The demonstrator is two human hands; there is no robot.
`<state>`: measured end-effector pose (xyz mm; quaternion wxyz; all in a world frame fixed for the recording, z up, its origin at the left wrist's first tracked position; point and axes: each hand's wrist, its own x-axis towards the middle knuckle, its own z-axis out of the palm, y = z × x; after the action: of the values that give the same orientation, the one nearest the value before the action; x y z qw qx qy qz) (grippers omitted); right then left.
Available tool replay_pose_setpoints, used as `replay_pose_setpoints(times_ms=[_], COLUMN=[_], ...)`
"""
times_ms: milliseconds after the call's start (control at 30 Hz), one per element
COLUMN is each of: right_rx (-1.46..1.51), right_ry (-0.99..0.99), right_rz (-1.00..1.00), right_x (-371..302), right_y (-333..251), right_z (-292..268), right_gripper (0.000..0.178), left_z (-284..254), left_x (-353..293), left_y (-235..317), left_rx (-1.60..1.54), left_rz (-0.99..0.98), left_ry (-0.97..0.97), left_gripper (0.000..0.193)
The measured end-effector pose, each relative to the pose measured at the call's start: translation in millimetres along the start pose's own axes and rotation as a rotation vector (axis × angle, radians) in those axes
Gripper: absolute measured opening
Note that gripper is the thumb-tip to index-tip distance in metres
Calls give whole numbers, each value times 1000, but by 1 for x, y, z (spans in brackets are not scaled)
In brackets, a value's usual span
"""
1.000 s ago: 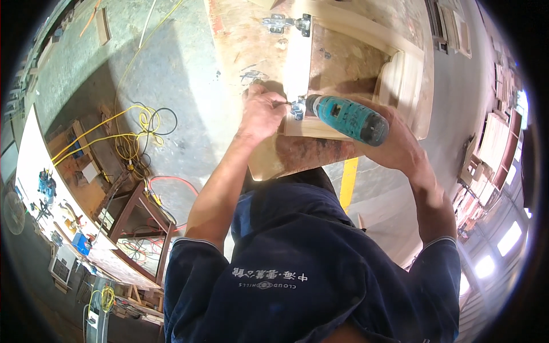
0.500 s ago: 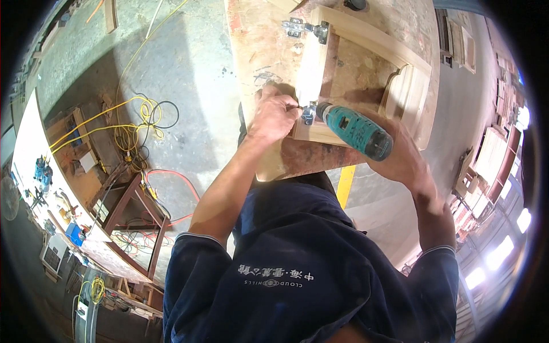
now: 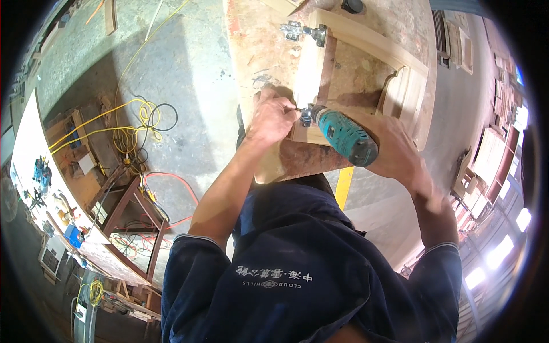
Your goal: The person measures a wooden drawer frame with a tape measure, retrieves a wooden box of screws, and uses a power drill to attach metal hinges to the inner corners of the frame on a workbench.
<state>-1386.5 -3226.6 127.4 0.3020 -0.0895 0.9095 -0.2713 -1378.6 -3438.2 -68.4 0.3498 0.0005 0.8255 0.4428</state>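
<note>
My right hand (image 3: 394, 146) grips a teal cordless drill (image 3: 343, 134). Its chuck points left at a metal cabinet hinge (image 3: 306, 118) on the near corner of a pale wooden frame (image 3: 311, 74). The drill's body hides part of that corner, and its handle is covered by my hand. My left hand (image 3: 271, 117) is closed at the hinge's left side, thumb and fingers pinched on its arm, which they mostly hide. A second metal hinge (image 3: 318, 35) sits farther up the same rail, its arm sticking out to the left.
The frame lies on a worn wooden work board (image 3: 260, 57). A round black object (image 3: 352, 6) stands at its far edge. On the left are tangled yellow cables (image 3: 134, 128), a red hose (image 3: 183, 178) and a bench (image 3: 34, 131) with tools. Stacked timber (image 3: 492, 151) lines the right side.
The drill and my right hand have shifted slightly left, and the drill's rear end has swung a little toward me. My left hand stays almost in place at the hinge.
</note>
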Motion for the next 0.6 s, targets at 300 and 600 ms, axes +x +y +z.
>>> replay_pose_setpoints(times_ms=[300,600], right_rx=[-312,257], right_ry=[-207,152], right_rz=[-33,19], right_x=[13,-26], right_y=[-9,43], right_z=[-16,-29], right_gripper=[78,52], left_z=[8,11], left_x=[3,4], left_y=[-12,-21], left_rx=[-29,-55], left_rz=[71,112], left_ry=[75,76], left_gripper=[19,23])
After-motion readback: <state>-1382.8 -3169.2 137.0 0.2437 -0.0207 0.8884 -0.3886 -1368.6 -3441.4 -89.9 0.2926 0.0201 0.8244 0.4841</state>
